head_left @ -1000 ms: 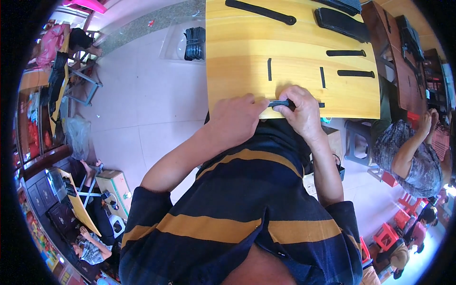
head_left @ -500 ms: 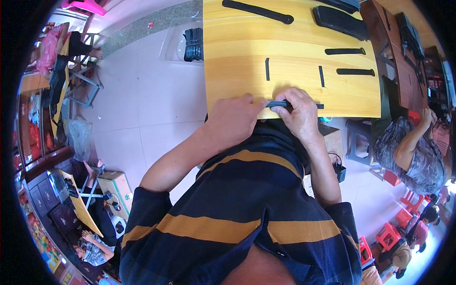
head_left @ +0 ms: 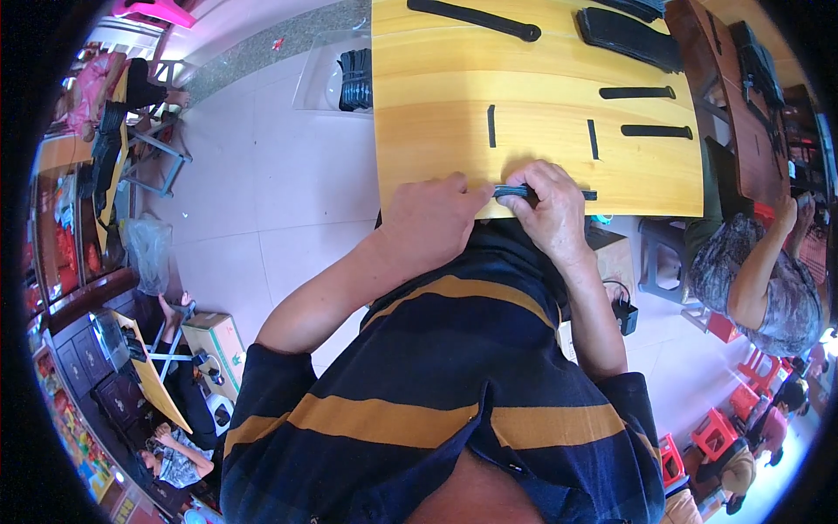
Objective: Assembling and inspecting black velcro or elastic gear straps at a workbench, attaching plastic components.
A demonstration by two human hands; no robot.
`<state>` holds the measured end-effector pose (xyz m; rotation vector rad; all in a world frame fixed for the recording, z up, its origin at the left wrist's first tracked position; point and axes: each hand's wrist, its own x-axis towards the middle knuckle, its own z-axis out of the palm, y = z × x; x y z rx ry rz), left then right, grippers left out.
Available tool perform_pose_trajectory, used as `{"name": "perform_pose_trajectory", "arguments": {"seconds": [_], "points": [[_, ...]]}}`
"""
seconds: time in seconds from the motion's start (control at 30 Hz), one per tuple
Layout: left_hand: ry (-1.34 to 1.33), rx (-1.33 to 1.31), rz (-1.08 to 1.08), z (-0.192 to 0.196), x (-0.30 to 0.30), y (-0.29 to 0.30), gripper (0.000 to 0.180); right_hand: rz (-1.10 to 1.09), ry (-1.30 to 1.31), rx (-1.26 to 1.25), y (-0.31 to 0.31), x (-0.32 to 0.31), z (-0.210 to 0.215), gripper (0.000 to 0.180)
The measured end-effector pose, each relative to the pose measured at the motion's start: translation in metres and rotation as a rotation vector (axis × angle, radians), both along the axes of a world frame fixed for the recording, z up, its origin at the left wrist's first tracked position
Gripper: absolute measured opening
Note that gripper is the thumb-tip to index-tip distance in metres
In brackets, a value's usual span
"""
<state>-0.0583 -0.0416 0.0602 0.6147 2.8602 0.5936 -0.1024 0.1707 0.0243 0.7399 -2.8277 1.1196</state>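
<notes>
At the near edge of the yellow wooden table (head_left: pixel 436 96), a small bundle of thin black straps (head_left: pixel 511 191) lies level between my hands. My right hand (head_left: pixel 557 210) grips it, thumb on the near side and fingers curled over the far side. The fingers of my left hand (head_left: pixel 434 217) are closed, their tips pinching the bundle's left end. A black end sticks out to the right of my right hand. Just beyond my hands are two short black strips (head_left: pixel 491 127) (head_left: pixel 593 140), stuck or lying on the tabletop.
Farther off lie a long black strap (head_left: pixel 476 19), a thick black stack (head_left: pixel 624 37) and two shorter straps (head_left: pixel 637 93) (head_left: pixel 656 132). A clear bin (head_left: pixel 314 74) with a black bundle stands left of the table. Another person (head_left: pixel 755 271) sits at the right near a brown table.
My hands keep nearly the same hold on the black straps, with only a very slight shift. The person at the right has moved their hands a little.
</notes>
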Motion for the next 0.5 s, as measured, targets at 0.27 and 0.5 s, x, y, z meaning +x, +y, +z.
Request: {"name": "perform_pose_trajectory", "arguments": {"seconds": [0.27, 0.5], "points": [[-0.022, 0.000, -0.009, 0.0031, -0.0022, 0.0013, 0.034, -0.003, 0.020, -0.017, 0.0005, -0.0008, -0.0022, 0.027], [-0.033, 0.001, -0.014, 0.0017, -0.0027, 0.0015, 0.036, -0.001, 0.017, -0.020, 0.0008, -0.0007, -0.0030, 0.026]]}}
